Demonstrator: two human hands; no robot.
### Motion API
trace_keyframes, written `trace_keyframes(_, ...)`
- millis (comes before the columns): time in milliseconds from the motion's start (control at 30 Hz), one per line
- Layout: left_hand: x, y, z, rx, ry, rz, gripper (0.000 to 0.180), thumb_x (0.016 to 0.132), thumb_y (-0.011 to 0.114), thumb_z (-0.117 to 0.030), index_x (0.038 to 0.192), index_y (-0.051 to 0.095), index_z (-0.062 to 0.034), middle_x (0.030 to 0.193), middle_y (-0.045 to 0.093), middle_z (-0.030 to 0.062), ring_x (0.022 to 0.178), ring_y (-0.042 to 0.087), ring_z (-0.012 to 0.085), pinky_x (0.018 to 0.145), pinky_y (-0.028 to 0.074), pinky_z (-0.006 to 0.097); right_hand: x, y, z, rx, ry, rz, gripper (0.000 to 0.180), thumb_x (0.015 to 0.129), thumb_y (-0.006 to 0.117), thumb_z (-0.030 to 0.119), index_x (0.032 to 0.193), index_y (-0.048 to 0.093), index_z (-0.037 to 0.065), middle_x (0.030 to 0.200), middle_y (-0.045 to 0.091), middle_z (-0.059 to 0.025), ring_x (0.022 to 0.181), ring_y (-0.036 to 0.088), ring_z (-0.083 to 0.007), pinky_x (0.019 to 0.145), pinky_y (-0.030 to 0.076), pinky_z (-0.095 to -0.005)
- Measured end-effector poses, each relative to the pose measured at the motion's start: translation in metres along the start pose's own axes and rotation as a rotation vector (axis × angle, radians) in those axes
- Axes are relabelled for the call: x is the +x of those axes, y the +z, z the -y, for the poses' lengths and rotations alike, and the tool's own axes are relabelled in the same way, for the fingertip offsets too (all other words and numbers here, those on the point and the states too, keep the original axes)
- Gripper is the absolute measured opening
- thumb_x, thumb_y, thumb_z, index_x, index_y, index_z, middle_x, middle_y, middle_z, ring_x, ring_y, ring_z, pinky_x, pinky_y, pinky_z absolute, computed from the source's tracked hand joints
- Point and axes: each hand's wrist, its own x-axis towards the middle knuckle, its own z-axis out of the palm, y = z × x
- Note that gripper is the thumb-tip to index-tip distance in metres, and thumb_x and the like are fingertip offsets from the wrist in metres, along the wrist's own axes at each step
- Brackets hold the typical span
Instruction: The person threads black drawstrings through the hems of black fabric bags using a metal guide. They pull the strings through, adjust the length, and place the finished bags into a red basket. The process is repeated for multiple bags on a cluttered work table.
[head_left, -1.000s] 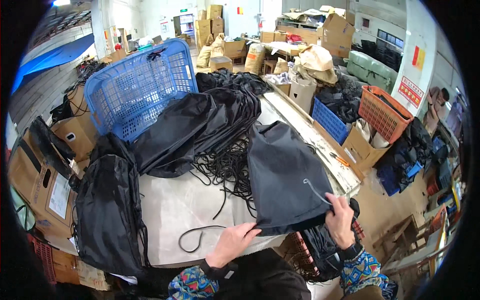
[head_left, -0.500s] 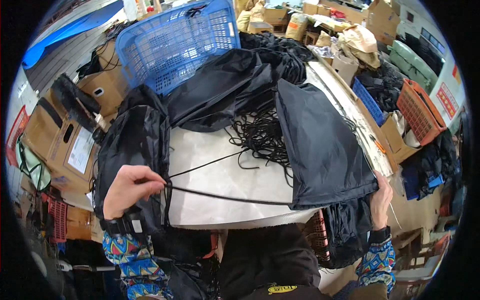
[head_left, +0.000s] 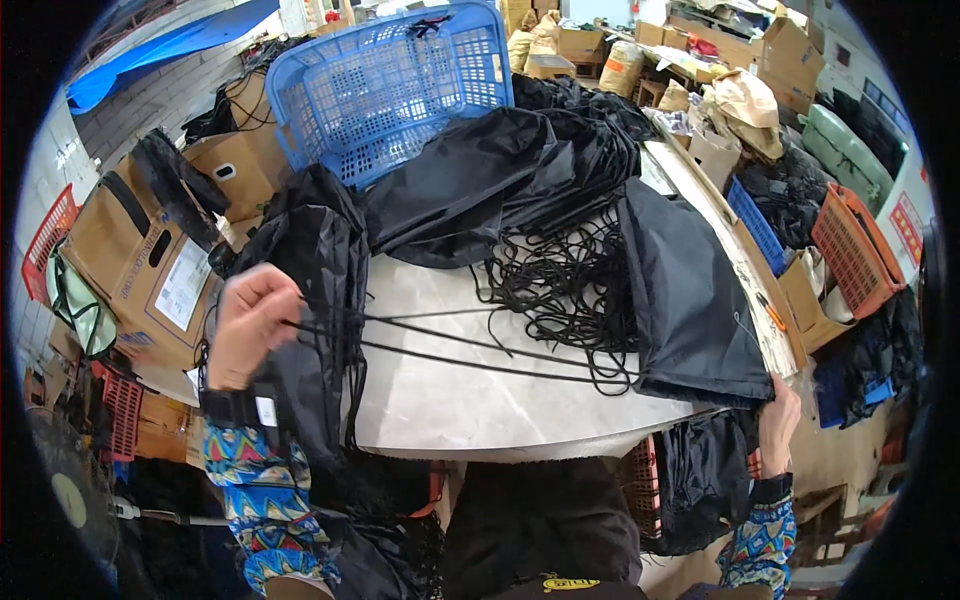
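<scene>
My left hand [head_left: 245, 322] is raised at the table's left side, pinching a black cord [head_left: 470, 352] that stretches taut across the white tabletop [head_left: 430, 400] to a flat black drawstring bag [head_left: 690, 300]. My right hand [head_left: 778, 425] grips that bag's near corner at the table's right edge. A tangle of loose black cords [head_left: 565, 285] lies between the two hands, just beyond the taut cord. A stack of finished black bags [head_left: 315, 260] hangs over the table's left side beside my left hand.
A blue plastic basket [head_left: 395, 85] stands tilted at the back with a heap of black bags [head_left: 480, 175] in front of it. Cardboard boxes [head_left: 140, 260] crowd the left. Orange [head_left: 850, 245] and blue [head_left: 760, 225] crates and more bags sit on the right.
My left hand has drawn the cord farther out and up to the left, pulling it tight. The right hand keeps its hold on the bag's corner.
</scene>
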Motion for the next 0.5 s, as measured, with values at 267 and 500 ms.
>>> trace_keyframes(267,0.02,0.01,-0.017,0.381,-0.039,0.135,0.011,0.089,0.06,-0.014,0.082,0.059,-0.0057,0.068,0.054,-0.0021,0.055,0.049,0.0018,0.045,0.034,0.014,-0.009,0.009,-0.003,0.031,0.031,0.053,0.036,0.073,0.044,-0.01,0.102,0.063,0.0,0.086,0.062,-0.0251,0.08,0.059,-0.0426,0.07,0.045,-0.0445)
trace_keyframes(500,0.0,-0.004,-0.006,0.029,0.153,-0.085,0.006,0.085,0.053,-0.003,0.08,0.056,-0.0022,0.066,0.049,-0.0021,0.058,0.046,0.0044,0.049,0.034,0.017,-0.012,0.024,-0.004,0.076,0.018,0.073,0.036,0.071,0.044,-0.01,0.1,0.063,-0.001,0.082,0.062,-0.0258,0.08,0.059,-0.0433,0.069,0.045,-0.0455)
